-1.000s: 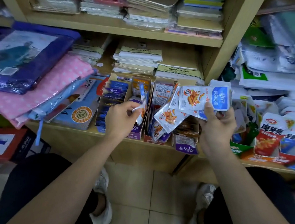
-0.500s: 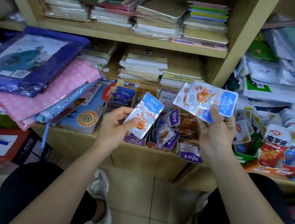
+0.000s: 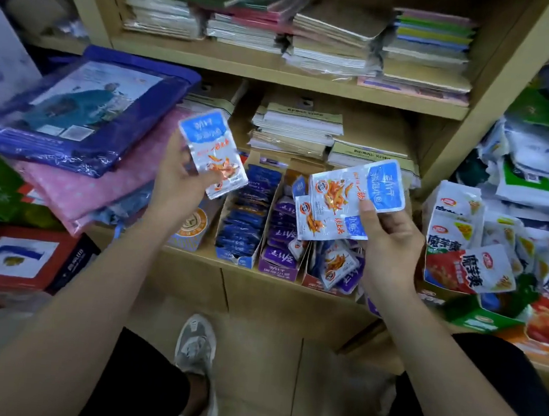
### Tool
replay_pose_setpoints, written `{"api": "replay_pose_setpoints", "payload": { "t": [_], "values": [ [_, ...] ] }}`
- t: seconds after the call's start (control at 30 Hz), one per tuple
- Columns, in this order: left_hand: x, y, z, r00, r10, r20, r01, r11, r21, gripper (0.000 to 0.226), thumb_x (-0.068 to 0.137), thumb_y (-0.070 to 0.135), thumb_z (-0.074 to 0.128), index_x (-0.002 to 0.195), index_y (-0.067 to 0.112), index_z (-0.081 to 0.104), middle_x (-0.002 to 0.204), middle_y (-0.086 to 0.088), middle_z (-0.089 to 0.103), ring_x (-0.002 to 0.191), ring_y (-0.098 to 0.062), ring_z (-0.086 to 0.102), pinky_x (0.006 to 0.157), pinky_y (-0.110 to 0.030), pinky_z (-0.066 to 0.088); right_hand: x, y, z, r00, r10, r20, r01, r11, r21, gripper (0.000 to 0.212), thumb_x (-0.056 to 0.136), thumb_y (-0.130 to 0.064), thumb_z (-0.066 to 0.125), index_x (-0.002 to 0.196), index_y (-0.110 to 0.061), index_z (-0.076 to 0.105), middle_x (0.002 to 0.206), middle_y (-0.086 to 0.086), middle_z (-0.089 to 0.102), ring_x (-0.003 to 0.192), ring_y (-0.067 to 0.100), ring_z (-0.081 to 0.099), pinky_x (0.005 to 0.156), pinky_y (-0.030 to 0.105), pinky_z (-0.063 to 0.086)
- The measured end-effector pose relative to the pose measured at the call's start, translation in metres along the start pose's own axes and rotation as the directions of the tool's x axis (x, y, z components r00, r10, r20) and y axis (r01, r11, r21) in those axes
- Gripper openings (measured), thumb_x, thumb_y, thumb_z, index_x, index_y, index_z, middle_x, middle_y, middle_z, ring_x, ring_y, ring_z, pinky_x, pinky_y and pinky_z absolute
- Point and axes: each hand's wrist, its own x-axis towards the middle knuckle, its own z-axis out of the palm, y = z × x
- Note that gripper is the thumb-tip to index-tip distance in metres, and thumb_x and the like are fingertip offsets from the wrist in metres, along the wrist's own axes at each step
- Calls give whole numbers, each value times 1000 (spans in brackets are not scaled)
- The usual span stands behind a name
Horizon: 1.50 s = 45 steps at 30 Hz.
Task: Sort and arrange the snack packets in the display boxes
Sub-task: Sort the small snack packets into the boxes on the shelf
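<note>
Blue-topped packet (image 3: 212, 154) stands upright, pinched in the left hand (image 3: 175, 182), up-left of the boxes (image 3: 249, 219); the right hand (image 3: 388, 234) grips a bunch (image 3: 350, 194).

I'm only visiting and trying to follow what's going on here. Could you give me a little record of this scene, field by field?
Place: wooden shelf, notebooks stacked above, snack boxes below
Left hand: holds a single packet, blue and silver, raised above the boxes
Right hand: holds fanned packets of the same kind
Display boxes: blue box, purple box, red box with mixed loose packets
Task state: sorting unfinished, packets in both hands
</note>
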Motion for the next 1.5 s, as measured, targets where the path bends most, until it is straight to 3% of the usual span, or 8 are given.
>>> {"api": "replay_pose_setpoints", "payload": {
  "t": [0.13,0.27,0.67,0.83,0.93,1.1,1.37,1.5],
  "values": [
    [19,-2,1,999,32,7,-32,998,-50,28,93,3,59,111,24,59,114,-2,73,108,-24,69,94,-54,56,5,-12,14,997,-66,29,67,996,-64,22,96,-18,67,118,-15,69,110,-5,76,105,15,72,86,39,60],
    [29,-7,1,998,49,-37,-52,995,-91,20,98,2,58,111,17,59,111,-8,74,100,-22,71,76,-31,57,23,-32,49,970,-215,111,227,967,-113,23,97,-11,65,120,-6,68,108,-1,76,103,11,72,84,28,58],
    [30,-25,-19,993,45,-105,-47,999,-19,32,92,-2,67,112,17,50,103,-3,75,88,-13,74,80,-47,61,87,-30,132,772,-166,613,542,676,-499,12,98,-22,65,97,-10,66,92,8,76,86,23,73,76,52,59],
    [29,-24,-21,991,69,-111,-76,995,-63,65,83,-14,66,128,24,39,113,-7,69,97,-15,72,71,-47,63,102,-17,131,764,17,645,542,527,-655,38,98,-21,65,63,-21,50,48,-10,50,47,-4,49,52,23,38],
    [30,-23,-18,991,91,-98,-98,993,-68,69,83,-15,64,132,27,43,118,-6,69,105,-17,71,77,-51,62,108,-16,130,776,40,630,530,500,-684,42,99,-24,63,60,-21,49,63,-3,48,56,5,45,55,26,35],
    [30,-16,-17,973,173,-154,-190,977,-99,55,92,-5,63,127,34,46,119,-5,70,105,-23,71,83,-54,60,103,-7,129,723,-22,690,621,459,-636,7,93,-15,72,90,-10,74,74,4,68,65,10,57,57,21,41],
    [35,-8,-8,969,242,-48,-245,966,-83,39,99,7,58,131,27,47,112,-9,71,93,-20,71,69,-30,54,92,1,123,719,-41,694,636,443,-632,51,86,-15,78,134,-16,61,111,3,69,90,15,66,85,36,58],
    [32,5,-11,947,304,-100,-314,943,-114,42,98,1,59,124,33,48,105,-4,74,91,-16,73,66,-25,57,58,6,102,637,-269,723,752,426,-504,36,85,-14,79,120,-13,69,100,-6,61,87,8,59,81,24,55]
  ]
}}
